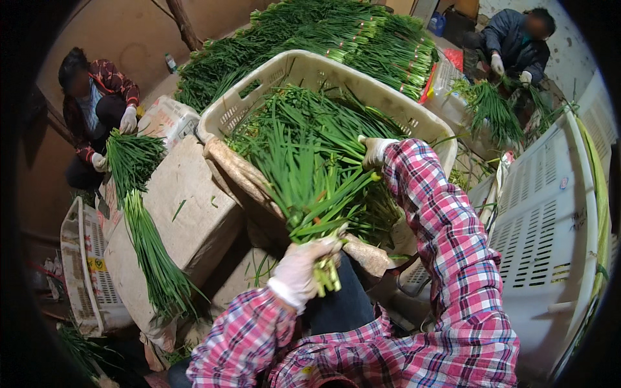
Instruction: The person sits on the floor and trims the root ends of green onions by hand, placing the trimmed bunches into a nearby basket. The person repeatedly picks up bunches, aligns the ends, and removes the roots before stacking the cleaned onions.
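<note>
Gloved in white, my left hand [305, 264] is closed around the pale stem ends of a bunch of garlic chives [303, 189]. The leaves fan up and away from me over a large white plastic crate [303, 60]. My right hand [377, 151], also gloved, is inside the crate's right side with its fingers closed on some chive stalks [347, 145]. More loose chives [315, 106] fill the crate. A rolled tan cloth [242, 169] covers the crate's near rim. To the left, a neat bunch of chives [153, 257] lies across a cloth-covered block [179, 203].
Rows of tied chive bunches [310, 34] cover the floor behind the crate. One co-worker [97, 111] sits at left and another [514, 48] at upper right, both handling chives. White crates stand on edge at right [538, 208] and lower left [92, 271].
</note>
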### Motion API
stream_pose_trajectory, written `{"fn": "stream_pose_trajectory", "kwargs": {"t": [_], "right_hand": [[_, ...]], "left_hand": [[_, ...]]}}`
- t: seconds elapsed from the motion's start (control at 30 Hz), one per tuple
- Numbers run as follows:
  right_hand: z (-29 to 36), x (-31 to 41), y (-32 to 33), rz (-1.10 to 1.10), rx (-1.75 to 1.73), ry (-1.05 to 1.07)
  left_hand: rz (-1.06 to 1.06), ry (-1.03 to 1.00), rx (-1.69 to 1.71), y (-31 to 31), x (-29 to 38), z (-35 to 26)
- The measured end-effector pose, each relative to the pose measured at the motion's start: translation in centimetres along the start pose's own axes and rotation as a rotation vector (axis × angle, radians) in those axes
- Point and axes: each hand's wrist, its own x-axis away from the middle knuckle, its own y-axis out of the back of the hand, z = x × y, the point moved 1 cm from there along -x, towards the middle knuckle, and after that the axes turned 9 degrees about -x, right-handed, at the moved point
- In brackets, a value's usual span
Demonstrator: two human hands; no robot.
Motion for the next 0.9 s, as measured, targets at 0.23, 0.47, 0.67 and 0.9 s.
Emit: {"fn": "stream_pose_trajectory", "kwargs": {"t": [0.23,0.47,0.67,0.9], "right_hand": [[-4.5,-4.3,-3.4,0.243,-0.697,-0.313],[-2.6,-0.6,-6.8,-0.023,-0.244,-0.364],[0.5,1.2,-6.2,0.013,-0.027,-0.339],[1.9,5.2,-11.8,-0.312,-0.219,-0.548]], "left_hand": [[0.009,0.055,0.116,-0.7,9.1,-5.1],[-0.044,-0.171,0.063,-1.7,13.0,-8.4],[-0.143,-0.376,0.197,-0.2,13.2,-9.1],[-0.034,-0.749,0.163,-1.9,18.4,-14.7]]}}
